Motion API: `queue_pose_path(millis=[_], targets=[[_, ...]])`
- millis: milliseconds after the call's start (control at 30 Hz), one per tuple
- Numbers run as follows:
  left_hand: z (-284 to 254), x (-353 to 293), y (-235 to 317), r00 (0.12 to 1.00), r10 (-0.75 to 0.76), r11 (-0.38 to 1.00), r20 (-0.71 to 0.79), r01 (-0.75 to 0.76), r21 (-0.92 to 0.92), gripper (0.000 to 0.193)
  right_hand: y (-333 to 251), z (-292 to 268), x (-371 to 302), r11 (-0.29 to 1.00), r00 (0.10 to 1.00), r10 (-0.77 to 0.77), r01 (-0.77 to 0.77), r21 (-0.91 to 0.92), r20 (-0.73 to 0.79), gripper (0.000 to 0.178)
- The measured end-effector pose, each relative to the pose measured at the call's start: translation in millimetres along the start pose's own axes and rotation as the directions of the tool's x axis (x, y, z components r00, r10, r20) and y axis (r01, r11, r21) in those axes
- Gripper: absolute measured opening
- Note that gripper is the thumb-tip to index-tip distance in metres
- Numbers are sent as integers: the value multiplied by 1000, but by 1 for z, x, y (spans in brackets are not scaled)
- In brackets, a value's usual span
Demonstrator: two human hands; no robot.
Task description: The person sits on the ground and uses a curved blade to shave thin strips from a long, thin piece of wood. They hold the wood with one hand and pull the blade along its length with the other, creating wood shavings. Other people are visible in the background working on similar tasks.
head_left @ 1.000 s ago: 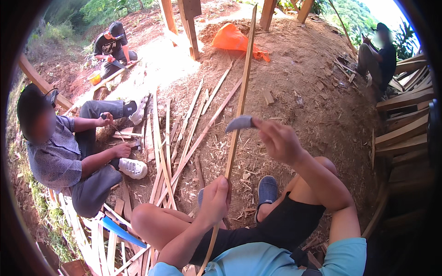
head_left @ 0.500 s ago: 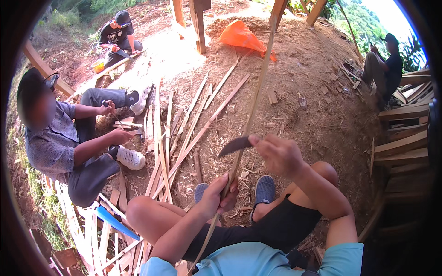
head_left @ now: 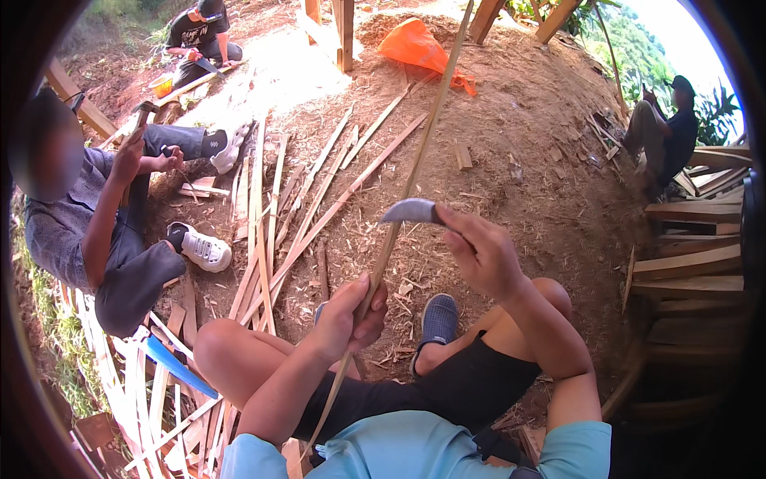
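Surroundings first: beyond the left hand [head_left: 345, 318], away from me, loose split strips [head_left: 315, 191] lie fanned across bare dirt littered with chips and shavings. Further out past them an orange plastic bag [head_left: 417, 45] sits on the soil near timber posts. To the left of that grip a seated person [head_left: 96, 215] works on their own piece; a second person [head_left: 199, 32] sits far behind, a third [head_left: 666, 132] off to the right by stacked planks [head_left: 694, 255].

I observe my left hand clamped around a long bamboo strip [head_left: 415, 172], which runs from beside my lap up past the top edge. My right hand [head_left: 483, 251] is closed on the handle of a curved knife [head_left: 408, 211], blade touching the strip above the left grip. A blue shoe [head_left: 438, 319] rests between both hands.
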State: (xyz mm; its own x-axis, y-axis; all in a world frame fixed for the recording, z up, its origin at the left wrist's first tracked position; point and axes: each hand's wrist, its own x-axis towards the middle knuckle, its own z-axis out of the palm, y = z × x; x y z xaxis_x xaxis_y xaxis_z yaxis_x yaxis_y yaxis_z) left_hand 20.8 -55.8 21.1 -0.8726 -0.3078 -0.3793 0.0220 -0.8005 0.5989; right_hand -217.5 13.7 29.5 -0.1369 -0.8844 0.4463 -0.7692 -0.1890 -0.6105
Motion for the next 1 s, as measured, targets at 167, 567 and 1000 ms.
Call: queue_pose_path(millis=[167,567,1000], targets=[[1,-4,3,984,123,984,-127,-103,148,42,-25,1,1,999,989,-14,21,-48,145,40],[6,1,-1,978,162,973,-130,-136,184,42,-8,8,5,996,998,66,-67,-51,-23,39],[2,-6,-12,971,184,933,-152,-124,339,48,-25,15,-12,986,977,-164,166,-6,140,39]])
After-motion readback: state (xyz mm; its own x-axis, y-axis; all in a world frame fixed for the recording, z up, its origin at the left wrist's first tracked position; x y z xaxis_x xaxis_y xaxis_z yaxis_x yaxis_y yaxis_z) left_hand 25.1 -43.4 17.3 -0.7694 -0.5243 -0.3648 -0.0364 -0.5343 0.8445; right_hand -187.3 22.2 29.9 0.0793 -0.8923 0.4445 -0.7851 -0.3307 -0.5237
